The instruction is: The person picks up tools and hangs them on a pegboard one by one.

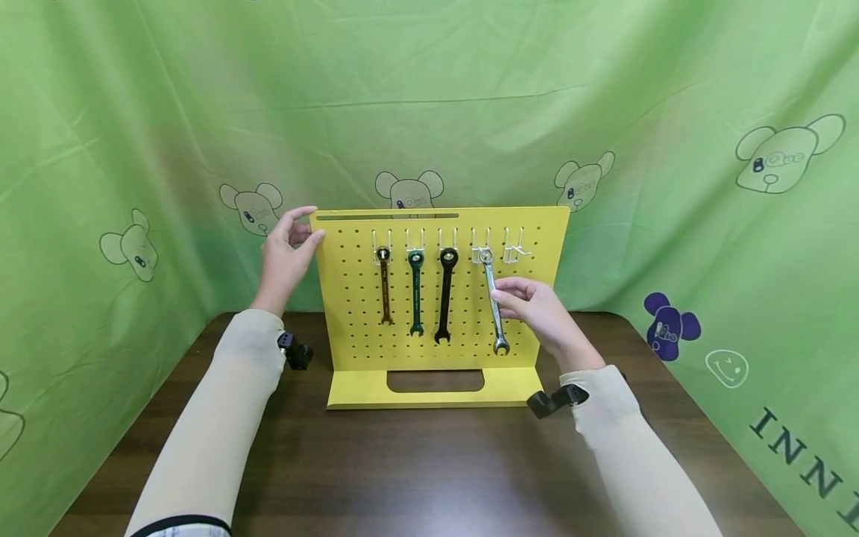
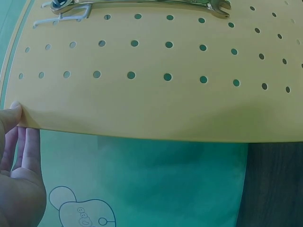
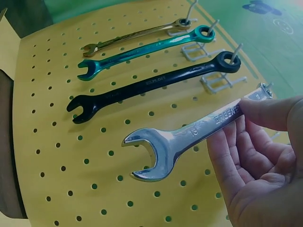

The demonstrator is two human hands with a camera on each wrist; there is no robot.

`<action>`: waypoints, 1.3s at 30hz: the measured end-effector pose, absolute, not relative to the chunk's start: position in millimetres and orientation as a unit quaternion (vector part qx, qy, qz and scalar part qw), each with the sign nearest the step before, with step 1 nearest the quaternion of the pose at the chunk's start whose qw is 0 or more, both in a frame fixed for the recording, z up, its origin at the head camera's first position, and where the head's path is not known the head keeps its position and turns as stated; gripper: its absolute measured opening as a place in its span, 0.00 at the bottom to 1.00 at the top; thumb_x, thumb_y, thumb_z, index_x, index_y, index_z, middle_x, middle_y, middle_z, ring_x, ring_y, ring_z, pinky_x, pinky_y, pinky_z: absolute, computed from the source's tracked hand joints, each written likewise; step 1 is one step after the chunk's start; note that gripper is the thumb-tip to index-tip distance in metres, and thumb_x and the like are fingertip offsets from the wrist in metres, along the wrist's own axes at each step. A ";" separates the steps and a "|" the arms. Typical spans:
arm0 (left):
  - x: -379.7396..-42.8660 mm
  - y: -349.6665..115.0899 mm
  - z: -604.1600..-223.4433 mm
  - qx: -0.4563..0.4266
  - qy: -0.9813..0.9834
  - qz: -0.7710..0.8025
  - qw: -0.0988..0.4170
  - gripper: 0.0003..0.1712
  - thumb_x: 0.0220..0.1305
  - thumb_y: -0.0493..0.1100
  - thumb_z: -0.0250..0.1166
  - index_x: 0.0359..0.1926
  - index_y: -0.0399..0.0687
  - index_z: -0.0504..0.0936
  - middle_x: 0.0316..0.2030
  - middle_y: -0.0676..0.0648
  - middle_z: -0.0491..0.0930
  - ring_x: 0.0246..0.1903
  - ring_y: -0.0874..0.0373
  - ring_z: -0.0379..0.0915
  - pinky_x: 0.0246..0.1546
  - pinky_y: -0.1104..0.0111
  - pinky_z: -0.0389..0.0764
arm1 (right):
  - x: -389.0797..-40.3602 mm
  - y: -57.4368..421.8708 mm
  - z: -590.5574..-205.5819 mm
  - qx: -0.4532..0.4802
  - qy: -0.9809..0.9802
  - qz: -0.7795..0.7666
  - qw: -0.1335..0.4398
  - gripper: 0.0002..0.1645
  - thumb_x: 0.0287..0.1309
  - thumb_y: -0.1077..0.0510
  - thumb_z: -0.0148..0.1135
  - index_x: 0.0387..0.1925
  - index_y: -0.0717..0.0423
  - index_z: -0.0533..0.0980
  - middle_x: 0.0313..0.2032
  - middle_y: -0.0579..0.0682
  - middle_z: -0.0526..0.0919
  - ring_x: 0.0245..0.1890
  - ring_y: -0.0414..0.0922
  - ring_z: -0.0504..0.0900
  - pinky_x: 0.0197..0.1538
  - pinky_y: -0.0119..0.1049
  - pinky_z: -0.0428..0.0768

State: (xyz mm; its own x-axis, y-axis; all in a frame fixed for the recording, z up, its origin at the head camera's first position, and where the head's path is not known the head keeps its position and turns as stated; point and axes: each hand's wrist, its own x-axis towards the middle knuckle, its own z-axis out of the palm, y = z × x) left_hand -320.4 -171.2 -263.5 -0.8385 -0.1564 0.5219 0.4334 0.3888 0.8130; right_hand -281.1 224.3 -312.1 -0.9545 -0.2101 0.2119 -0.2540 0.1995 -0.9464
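A yellow pegboard [image 1: 356, 388] stands on the table. My left hand [image 1: 285, 257] grips its upper left corner, thumb in front and fingers behind. My right hand [image 1: 537, 313] pinches a silver combination wrench [image 3: 165, 149] by the shaft, between thumb and fingers. The wrench's ring end is at the fourth white hook from the left; whether the hook passes through the ring cannot be made out. Its open end points down, tilted slightly right. To its left, a gold-brown wrench [image 1: 385, 291], a green wrench [image 1: 416, 294] and a black wrench [image 1: 446, 291] hang on hooks.
One more white hook [image 1: 513, 250] at the board's right holds no wrench. The brown wooden table [image 1: 429, 470] extends in front of the board. A green curtain [image 1: 470, 134] with printed bear heads surrounds the table at the back and sides.
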 end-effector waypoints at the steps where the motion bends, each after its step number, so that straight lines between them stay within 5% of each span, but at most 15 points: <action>1: -320.3 -171.0 -263.4 -0.088 -0.788 -0.545 0.271 0.25 0.69 0.39 0.66 0.65 0.53 0.75 0.48 0.42 0.81 0.48 0.54 0.77 0.49 0.66 0.81 | -282.4 223.7 -312.9 0.149 -0.774 0.616 0.016 0.26 0.69 0.58 0.62 0.58 0.75 0.71 0.51 0.67 0.80 0.44 0.44 0.83 0.50 0.33 0.83; 17: -319.4 -170.0 -261.4 -0.079 -0.790 -0.544 0.271 0.24 0.69 0.40 0.66 0.65 0.54 0.76 0.49 0.40 0.82 0.49 0.51 0.78 0.50 0.64 0.81 | -298.1 215.2 -323.0 0.134 -0.745 0.653 -0.023 0.28 0.72 0.59 0.57 0.62 0.76 0.65 0.55 0.66 0.74 0.44 0.40 0.80 0.56 0.32 0.79; 29: -318.8 -170.3 -261.6 -0.080 -0.789 -0.547 0.267 0.24 0.69 0.40 0.66 0.65 0.53 0.76 0.49 0.40 0.81 0.49 0.51 0.78 0.50 0.64 0.81 | -304.4 209.5 -327.6 0.135 -0.716 0.684 -0.030 0.23 0.72 0.62 0.55 0.60 0.74 0.65 0.51 0.54 0.74 0.48 0.40 0.77 0.58 0.33 0.78; 39: -321.0 -171.4 -261.7 -0.081 -0.790 -0.547 0.264 0.25 0.69 0.40 0.66 0.65 0.55 0.75 0.49 0.41 0.81 0.50 0.51 0.77 0.51 0.63 0.81 | -303.8 212.0 -328.2 0.138 -0.710 0.690 -0.036 0.29 0.72 0.62 0.56 0.67 0.73 0.61 0.60 0.59 0.70 0.54 0.44 0.75 0.60 0.35 0.77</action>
State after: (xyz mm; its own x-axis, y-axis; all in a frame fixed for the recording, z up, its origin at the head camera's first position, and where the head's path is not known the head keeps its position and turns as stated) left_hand -321.0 -171.4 -261.7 -0.8474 -0.1614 0.5058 0.4168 0.3879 0.8221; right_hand -303.8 212.0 -328.2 -0.9591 -0.2463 0.1395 -0.1465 0.0104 -0.9891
